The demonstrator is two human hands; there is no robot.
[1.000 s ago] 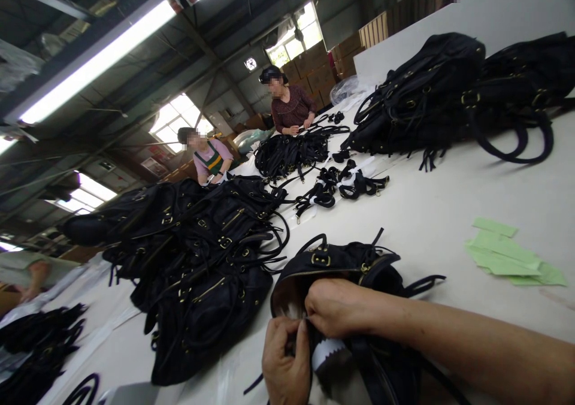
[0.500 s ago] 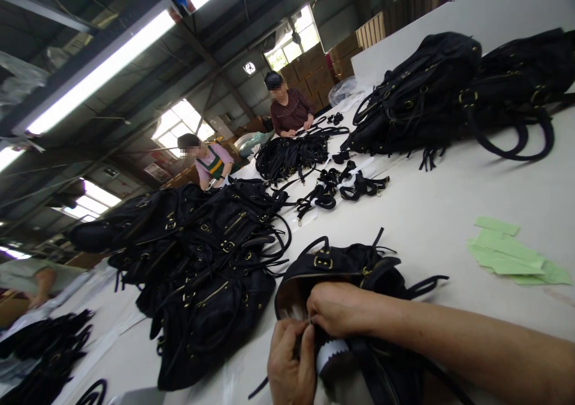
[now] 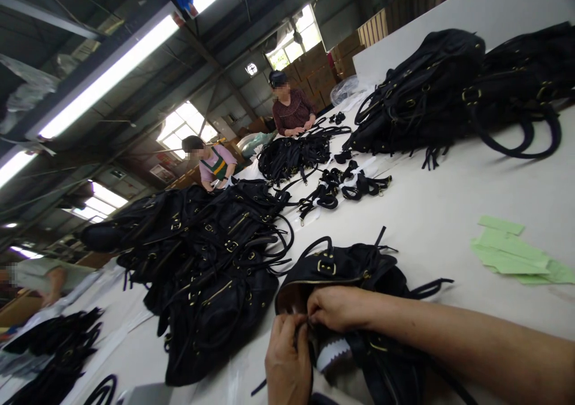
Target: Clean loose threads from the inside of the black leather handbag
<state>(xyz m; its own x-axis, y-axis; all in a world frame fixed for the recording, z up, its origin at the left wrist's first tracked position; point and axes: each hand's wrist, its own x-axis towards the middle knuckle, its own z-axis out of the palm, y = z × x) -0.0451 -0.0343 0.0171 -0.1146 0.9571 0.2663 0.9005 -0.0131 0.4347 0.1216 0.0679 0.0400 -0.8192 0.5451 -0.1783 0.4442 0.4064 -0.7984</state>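
Note:
A black handbag (image 3: 354, 270) with gold buckles lies open in front of me on the white table (image 3: 440, 213). My left hand (image 3: 287, 363) and my right hand (image 3: 336, 308) meet at its opening, both pinched on something small at the bag's inner edge that I cannot make out. Just below the fingers a white tag with a zigzag edge (image 3: 332, 352) shows inside the bag. My right forearm stretches in from the lower right.
A heap of black handbags (image 3: 202, 255) lies left of my bag, another heap (image 3: 449, 87) at the far right. Bundled black straps (image 3: 345, 186) lie mid-table. Green paper slips (image 3: 512, 252) sit at the right. Two people (image 3: 291, 108) work across the table; another's arm (image 3: 45, 279) is at left.
My hands have stayed pinched together at the bag's opening. The view has shifted slightly, nudging everything a little to the right.

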